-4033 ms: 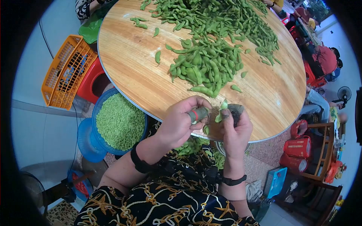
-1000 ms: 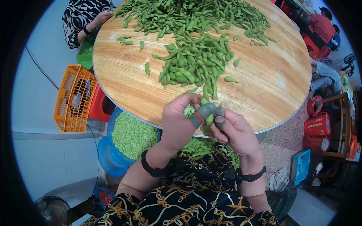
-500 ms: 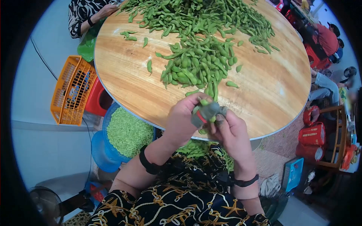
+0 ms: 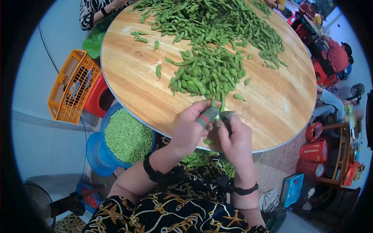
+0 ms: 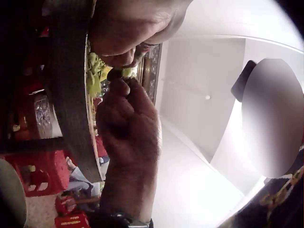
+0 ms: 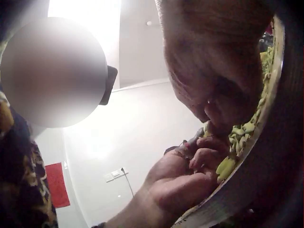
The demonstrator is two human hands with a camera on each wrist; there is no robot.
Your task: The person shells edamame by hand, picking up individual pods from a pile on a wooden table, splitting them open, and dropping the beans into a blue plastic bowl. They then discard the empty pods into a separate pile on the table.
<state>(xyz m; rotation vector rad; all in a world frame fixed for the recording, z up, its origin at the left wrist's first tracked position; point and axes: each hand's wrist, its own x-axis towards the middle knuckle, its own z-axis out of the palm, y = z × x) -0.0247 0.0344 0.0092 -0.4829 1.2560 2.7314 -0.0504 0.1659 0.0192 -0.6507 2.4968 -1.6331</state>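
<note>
Over the near edge of the round wooden table, the left hand and right hand meet. Both pinch a green pod between them. A grey cover with a red band wraps the left thumb; dark covering shows on a right finger. Just beyond the hands lies a heap of pods, with a larger pile behind. In the left wrist view the right hand touches the left hand at the fingertips. The right wrist view shows the left hand below the right hand.
A blue basket of shelled beans stands left below the table edge, near a red stool and an orange crate. More pods lie in the lap area. Red bags are at right; another person's arm is at the upper left.
Compared with half a second ago, the view has shifted slightly. The hands have turned, and the left thumb has drawn back from across the right fingers; both hands remain together at the table edge.
</note>
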